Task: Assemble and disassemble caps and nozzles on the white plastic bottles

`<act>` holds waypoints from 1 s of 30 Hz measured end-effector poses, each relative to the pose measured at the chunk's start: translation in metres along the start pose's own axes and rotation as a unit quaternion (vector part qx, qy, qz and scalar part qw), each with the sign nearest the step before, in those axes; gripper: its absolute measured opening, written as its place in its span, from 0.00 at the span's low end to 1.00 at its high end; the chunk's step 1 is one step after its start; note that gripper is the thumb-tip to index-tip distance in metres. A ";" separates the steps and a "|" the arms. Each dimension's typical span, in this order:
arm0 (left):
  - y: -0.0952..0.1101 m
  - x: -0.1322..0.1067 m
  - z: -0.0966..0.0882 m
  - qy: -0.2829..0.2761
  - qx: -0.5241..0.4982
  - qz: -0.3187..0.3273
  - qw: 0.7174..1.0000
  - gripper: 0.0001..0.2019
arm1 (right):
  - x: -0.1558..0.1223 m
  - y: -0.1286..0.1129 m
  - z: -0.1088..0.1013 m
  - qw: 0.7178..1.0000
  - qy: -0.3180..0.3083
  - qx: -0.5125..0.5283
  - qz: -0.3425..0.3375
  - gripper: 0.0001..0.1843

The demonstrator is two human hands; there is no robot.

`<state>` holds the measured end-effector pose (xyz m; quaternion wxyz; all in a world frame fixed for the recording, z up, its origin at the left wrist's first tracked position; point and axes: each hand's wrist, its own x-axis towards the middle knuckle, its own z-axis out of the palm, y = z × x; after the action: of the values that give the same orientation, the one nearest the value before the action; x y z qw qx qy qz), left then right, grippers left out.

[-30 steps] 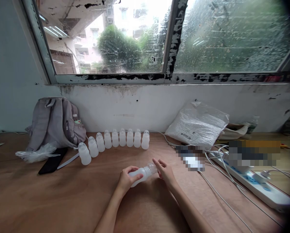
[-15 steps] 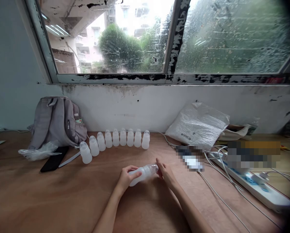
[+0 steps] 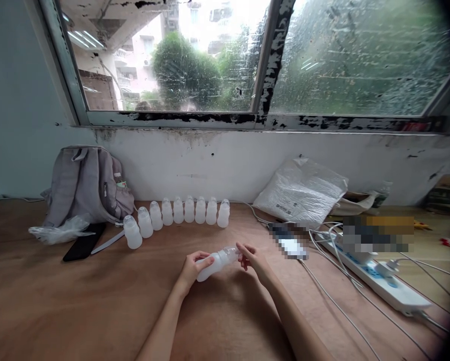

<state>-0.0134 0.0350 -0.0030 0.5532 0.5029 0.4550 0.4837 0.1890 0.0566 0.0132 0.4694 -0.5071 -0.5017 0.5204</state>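
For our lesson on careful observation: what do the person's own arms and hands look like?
The left hand and right hand are bare: no gloves, rings, watch or bracelet show. The left forearm and right forearm are slim and bare too, no sleeve in view.

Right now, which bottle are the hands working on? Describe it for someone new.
Under the window, a row of white plastic bottles stands upright on the wooden table. Nearer the camera, one bottle lies tilted, left hand on its body, right hand at its clear cap. It alone is held, not standing.
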 end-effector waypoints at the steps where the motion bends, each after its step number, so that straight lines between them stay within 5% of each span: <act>1: 0.000 0.000 0.000 -0.002 0.007 -0.001 1.000 0.17 | 0.000 0.000 0.001 1.000 0.012 -0.011 0.001 0.21; 7: -0.003 0.002 -0.001 -0.007 0.032 0.005 0.999 0.18 | -0.001 0.000 0.003 0.996 0.062 -0.062 -0.009 0.25; 12: 0.000 0.000 -0.001 -0.006 0.006 -0.007 1.000 0.18 | 0.002 0.003 0.000 0.998 0.056 0.001 -0.025 0.22; 18: 0.000 0.000 -0.002 0.012 -0.020 -0.013 1.000 0.18 | 0.002 0.001 -0.008 0.991 0.004 0.126 -0.039 0.16; 24: -0.002 0.002 -0.003 0.020 -0.024 -0.016 0.999 0.18 | -0.001 -0.002 -0.007 0.983 -0.049 0.171 -0.048 0.21; 30: -0.002 0.001 -0.003 0.013 -0.024 -0.013 1.000 0.18 | 0.002 0.003 -0.005 0.983 -0.023 0.166 -0.069 0.12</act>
<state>-0.0162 0.0364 -0.0053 0.5650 0.4773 0.4572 0.4940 0.1944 0.0587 0.0107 0.5703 -0.3742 -0.4524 0.5745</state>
